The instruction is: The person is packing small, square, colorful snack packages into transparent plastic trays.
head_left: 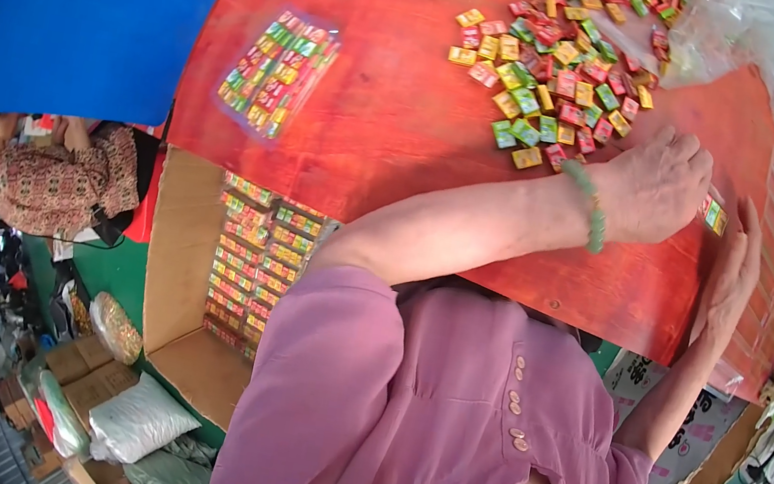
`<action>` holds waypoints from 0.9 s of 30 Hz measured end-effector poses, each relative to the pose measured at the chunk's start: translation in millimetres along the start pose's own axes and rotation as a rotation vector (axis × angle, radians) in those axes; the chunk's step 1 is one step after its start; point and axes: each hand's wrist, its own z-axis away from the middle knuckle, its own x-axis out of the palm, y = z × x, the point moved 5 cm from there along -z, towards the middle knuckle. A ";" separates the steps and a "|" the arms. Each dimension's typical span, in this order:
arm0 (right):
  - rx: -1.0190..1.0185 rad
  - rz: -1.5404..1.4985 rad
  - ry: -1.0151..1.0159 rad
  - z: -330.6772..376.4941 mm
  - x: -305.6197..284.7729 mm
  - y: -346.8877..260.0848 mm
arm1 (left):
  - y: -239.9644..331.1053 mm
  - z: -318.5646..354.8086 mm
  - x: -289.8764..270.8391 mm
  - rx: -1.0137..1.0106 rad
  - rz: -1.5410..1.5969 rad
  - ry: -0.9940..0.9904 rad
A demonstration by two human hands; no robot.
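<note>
My left hand (657, 189), wearing a green bead bracelet (587, 205), reaches across to the right side of the red tabletop. Its fingers are curled down and the fingertips are hidden. My right hand (732, 276) stands on edge beside it with long, stretched fingers. Between the two hands lie a few small coloured packs (715, 215), partly covered by the left hand. Close beyond the left hand spreads a loose heap of small red, yellow and green packs (564, 83).
A filled clear tray of packs (279, 75) lies on the red table (382, 79) at left. Below the edge, a cardboard box (186, 251) holds stacked rows of packs (260, 263). Clear plastic bags (743, 40) lie at far right. Another person (63, 176) sits at left.
</note>
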 end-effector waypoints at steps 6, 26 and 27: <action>0.007 -0.055 0.149 6.3 -12.9 46.0 | -33.6 81.8 -109.1 -0.303 0.002 0.051; -0.039 0.115 -0.043 5.4 -0.1 49.2 | -89.8 229.1 -204.9 -0.911 -0.603 0.067; -0.031 0.119 -0.062 5.2 1.1 47.7 | -97.2 231.8 -208.5 -0.910 -0.608 0.064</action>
